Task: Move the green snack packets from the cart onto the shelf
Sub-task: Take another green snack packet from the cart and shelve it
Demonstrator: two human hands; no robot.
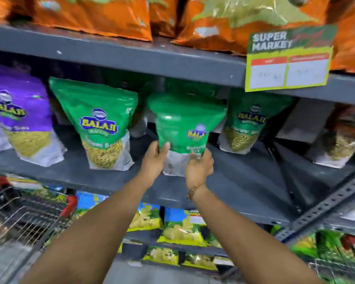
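Grey metal shelf [244, 181], two green foil packets placed at 9 and 3 o'clock; my left hand [154, 160] and right hand [199, 167] clasp a third glossy green snack packet [182, 124], landing pending.

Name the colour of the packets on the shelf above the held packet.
Orange packets, head view.

green packet [182, 128] upright on the grey shelf [244, 181], bottom edge touching it | left hand [155, 158] and right hand [199, 167] grip its lower corners | more green packets [103, 124] on either side | wire cart [19, 212] below the shelf, left
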